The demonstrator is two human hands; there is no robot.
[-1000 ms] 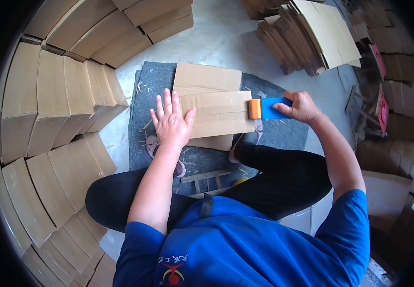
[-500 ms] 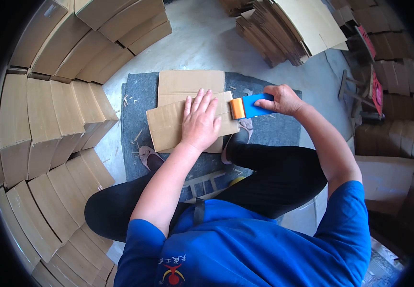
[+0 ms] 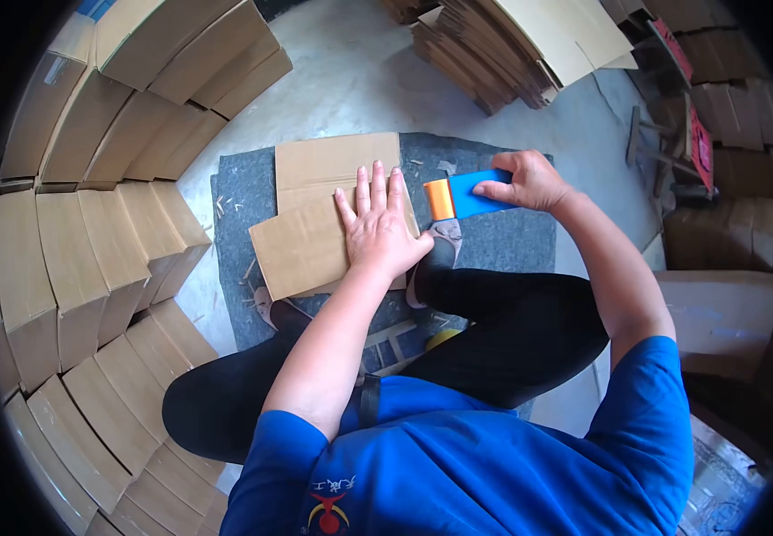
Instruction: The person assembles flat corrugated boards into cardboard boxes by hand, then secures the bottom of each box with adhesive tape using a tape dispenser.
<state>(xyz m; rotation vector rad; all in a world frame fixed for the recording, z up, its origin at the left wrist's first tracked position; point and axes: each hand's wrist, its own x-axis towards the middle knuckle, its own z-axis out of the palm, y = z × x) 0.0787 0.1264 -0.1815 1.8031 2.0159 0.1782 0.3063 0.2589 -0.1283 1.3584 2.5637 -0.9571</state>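
My left hand (image 3: pixel 381 232) lies spread on a piece of folded cardboard (image 3: pixel 292 250), its thumb pointing right at the piece's edge. That piece sits at a slant over a second cardboard sheet (image 3: pixel 333 161). My right hand (image 3: pixel 532 181) grips a flat blue hand tool with an orange end (image 3: pixel 478 195), thumb on top and fingers curled behind it. The orange end points left, apart from the cardboard's right edge. What kind of tool it is I cannot make out.
A dark grey mat (image 3: pixel 511 241) lies beneath, with small cardboard scraps (image 3: pixel 225 207) on it. Cardboard stacks (image 3: pixel 83 259) rise at left, with a flat pile (image 3: pixel 493 62) at the back. A stool-like frame (image 3: pixel 659 147) stands at right. My shoe (image 3: pixel 446 234) is beside the cardboard.
The tool's orange end has come away from the cardboard's right edge, leaving a gap. My left hand's fingers have spread wider, and the upper cardboard piece has shifted slightly left.
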